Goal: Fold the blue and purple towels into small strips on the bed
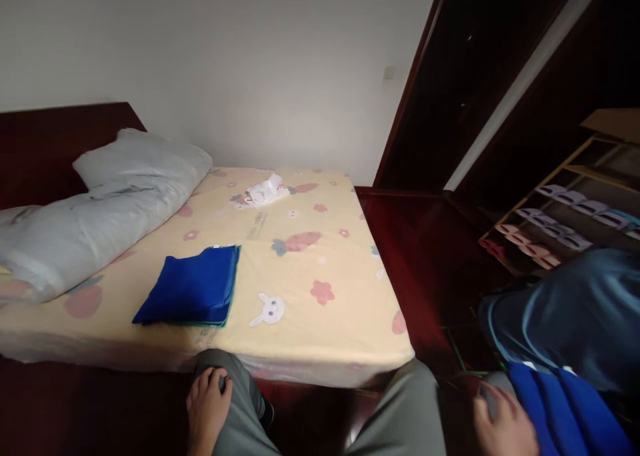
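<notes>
My left hand (207,403) rests on my grey-trousered left knee, its fingers lying over the fabric and holding nothing I can see. At the lower right, my right hand (507,423) is blurred by motion. It is beside a pile of folded blue cloths (570,409), with something grey (491,401) at its fingers; whether it grips anything does not show. A folded blue cloth (193,286) with green edging lies flat near the front edge of the bed (300,329), ahead of my left knee.
A crumpled white plastic bag (267,189) lies farther back on the bed. A pale grey quilt (115,209) is heaped at the left. A dark blue shiny bundle (570,316) stands at the right, before a rack (543,176) of several slippers. Dark doors stand behind.
</notes>
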{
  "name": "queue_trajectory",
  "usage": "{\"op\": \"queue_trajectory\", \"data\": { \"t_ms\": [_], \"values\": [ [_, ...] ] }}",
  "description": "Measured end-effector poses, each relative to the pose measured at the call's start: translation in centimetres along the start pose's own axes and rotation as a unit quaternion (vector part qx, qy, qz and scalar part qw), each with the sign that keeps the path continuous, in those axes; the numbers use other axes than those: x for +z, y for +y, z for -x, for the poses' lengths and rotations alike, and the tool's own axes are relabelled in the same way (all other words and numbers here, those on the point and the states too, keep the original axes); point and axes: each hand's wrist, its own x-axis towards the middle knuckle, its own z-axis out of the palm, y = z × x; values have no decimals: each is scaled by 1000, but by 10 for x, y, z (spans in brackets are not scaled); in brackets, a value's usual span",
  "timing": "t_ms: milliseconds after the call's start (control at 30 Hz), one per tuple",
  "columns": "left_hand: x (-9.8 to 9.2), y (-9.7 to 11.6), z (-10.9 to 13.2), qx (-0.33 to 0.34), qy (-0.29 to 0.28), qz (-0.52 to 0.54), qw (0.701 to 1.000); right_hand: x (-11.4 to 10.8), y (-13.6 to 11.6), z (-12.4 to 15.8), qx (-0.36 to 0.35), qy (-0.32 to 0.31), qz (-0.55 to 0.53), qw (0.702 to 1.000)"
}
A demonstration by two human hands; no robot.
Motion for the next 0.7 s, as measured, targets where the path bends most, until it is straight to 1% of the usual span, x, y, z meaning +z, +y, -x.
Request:
{"op": "queue_trajectory", "data": {
  "t_ms": [67, 133, 200, 233, 267, 333, 367, 433, 500, 533, 633, 700],
  "values": [
    [2, -2, -5, -10, 9, 8, 1000, 41, -30, 21, -77, -86, -54, 992],
    [1, -4, -19, 1, 38, 28, 999, 76, -57, 44, -94, -152, -62, 982],
    [-5, -7, -46, 28, 82, 54, 995, 100, -76, 62, -114, -208, -18, 971],
    [-10, -7, -63, 41, 104, 62, 992, 108, -82, 67, -118, -223, -2, 968],
    [-15, -7, -82, 51, 121, 67, 989, 112, -85, 70, -117, -231, 6, 966],
    [-23, -6, -122, 65, 120, 58, 989, 116, -86, 70, -108, -226, -2, 968],
    [-25, -5, -140, 68, 97, 48, 992, 116, -84, 68, -107, -220, -8, 970],
    [-25, -2, -168, 54, 22, 27, 998, 115, -79, 66, -116, -212, -7, 970],
    [-20, 1, -183, 20, -45, 15, 999, 115, -75, 65, -134, -206, 10, 969],
    [-16, 3, -186, 2, -61, 13, 998, 115, -75, 65, -141, -204, 20, 969],
    [-8, 7, -190, -34, -57, 9, 998, 117, -74, 66, -140, -197, 25, 970],
    [-8, 9, -193, -61, -44, 20, 997, 119, -74, 67, -129, -195, 13, 972]
  ]
}}
